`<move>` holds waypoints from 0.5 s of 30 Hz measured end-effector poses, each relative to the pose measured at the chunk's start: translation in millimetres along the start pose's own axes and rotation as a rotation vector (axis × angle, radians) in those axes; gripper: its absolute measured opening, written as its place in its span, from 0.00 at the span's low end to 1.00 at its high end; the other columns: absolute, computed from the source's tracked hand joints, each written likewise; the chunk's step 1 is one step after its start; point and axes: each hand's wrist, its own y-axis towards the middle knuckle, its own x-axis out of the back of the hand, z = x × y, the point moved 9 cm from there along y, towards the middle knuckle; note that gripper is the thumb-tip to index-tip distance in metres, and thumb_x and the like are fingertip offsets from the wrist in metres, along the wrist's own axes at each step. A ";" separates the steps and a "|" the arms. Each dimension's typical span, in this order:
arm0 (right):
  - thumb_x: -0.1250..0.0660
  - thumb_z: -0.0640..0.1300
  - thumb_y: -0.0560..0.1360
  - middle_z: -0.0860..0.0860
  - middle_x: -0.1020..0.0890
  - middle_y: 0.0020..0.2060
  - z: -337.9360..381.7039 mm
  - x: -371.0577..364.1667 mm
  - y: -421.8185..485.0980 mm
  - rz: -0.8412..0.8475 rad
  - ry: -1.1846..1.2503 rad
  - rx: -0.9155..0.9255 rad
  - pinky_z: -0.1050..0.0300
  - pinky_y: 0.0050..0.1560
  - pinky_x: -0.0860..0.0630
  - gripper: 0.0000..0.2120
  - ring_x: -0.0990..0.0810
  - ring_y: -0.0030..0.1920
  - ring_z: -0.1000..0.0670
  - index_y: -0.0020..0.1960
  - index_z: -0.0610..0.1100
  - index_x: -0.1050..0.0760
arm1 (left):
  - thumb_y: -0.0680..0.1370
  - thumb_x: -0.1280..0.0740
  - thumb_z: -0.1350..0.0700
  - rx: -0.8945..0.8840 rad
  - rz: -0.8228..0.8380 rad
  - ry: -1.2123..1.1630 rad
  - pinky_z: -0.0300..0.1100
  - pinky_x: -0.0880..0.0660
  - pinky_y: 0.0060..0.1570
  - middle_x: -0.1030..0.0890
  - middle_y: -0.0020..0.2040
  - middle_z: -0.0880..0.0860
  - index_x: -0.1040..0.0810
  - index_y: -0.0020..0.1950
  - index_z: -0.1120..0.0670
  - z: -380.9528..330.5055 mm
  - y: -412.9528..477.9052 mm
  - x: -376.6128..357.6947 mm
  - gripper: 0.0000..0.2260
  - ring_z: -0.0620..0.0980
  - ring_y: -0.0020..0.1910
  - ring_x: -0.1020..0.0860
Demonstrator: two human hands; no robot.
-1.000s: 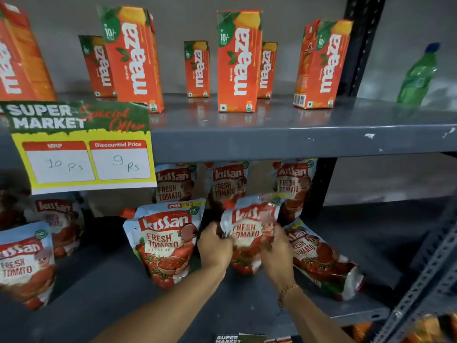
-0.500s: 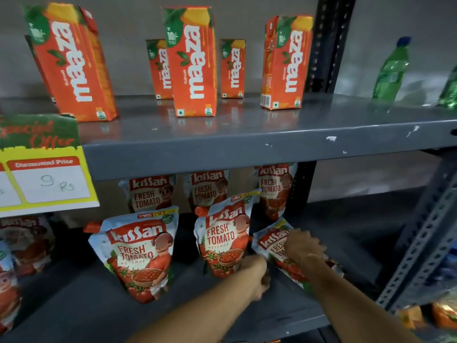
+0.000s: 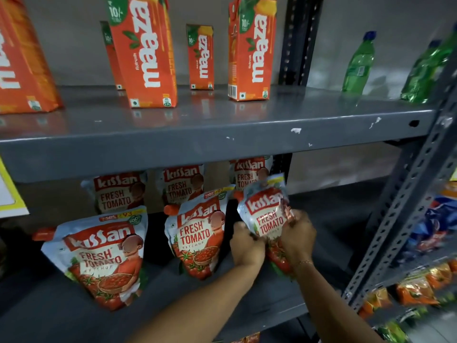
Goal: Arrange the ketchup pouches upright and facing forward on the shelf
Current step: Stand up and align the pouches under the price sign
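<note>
Several Kissan ketchup pouches stand on the lower grey shelf [image 3: 247, 318]. The rightmost front ketchup pouch [image 3: 267, 214] is raised almost upright, label facing me. My left hand [image 3: 246, 246] grips its left edge and my right hand [image 3: 298, 240] grips its right side. Left of it a second front pouch [image 3: 197, 233] stands upright, and a larger-looking one [image 3: 101, 256] stands further left. Three more pouches [image 3: 116, 191] line the back row, partly hidden by the upper shelf edge.
The upper shelf [image 3: 222, 134] holds orange Maaza juice cartons [image 3: 146, 53] and green bottles [image 3: 358, 63]. A perforated grey upright [image 3: 405, 206] stands at the right, with snack packets [image 3: 418, 288] on the neighbouring rack. A yellow price sign edge [image 3: 10, 191] hangs at left.
The right pouch lay flat half a second ago with only my right hand on it; now both hands hold it raised upright. The view has shifted right and closer.
</note>
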 end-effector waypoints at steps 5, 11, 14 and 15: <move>0.43 0.37 0.77 0.47 0.24 0.49 -1.9 2.0 -7.2 -0.073 0.290 -0.063 0.56 0.47 0.29 0.10 0.26 0.50 0.48 0.57 0.38 0.29 | 0.73 0.30 0.62 -0.151 -0.012 0.094 0.43 0.23 0.55 0.19 0.59 0.57 0.27 0.57 0.56 -27.8 0.2 14.1 0.14 0.55 0.59 0.20; 0.41 0.42 0.76 0.47 0.19 0.45 -21.8 -16.8 4.8 -0.010 0.626 -0.276 0.57 0.36 0.23 0.09 0.18 0.43 0.49 0.55 0.42 0.30 | 0.72 0.28 0.56 -0.092 0.127 0.062 0.43 0.26 0.60 0.21 0.63 0.54 0.28 0.67 0.55 -22.1 2.5 5.2 0.24 0.53 0.63 0.23; 0.44 0.42 0.79 0.50 0.21 0.42 -0.6 -4.5 15.5 0.004 0.848 -0.280 0.59 0.35 0.25 0.08 0.21 0.39 0.53 0.57 0.47 0.30 | 0.70 0.28 0.47 -0.107 0.134 -0.147 0.48 0.24 0.61 0.19 0.61 0.54 0.25 0.65 0.55 -37.5 -0.9 2.1 0.25 0.52 0.61 0.21; 0.45 0.42 0.80 0.49 0.21 0.43 4.0 -2.8 19.1 0.014 0.890 -0.288 0.59 0.36 0.25 0.10 0.21 0.39 0.53 0.58 0.47 0.30 | 0.69 0.28 0.43 -0.094 0.129 -0.196 0.50 0.23 0.60 0.18 0.60 0.54 0.24 0.63 0.55 -39.6 0.5 0.1 0.27 0.52 0.60 0.20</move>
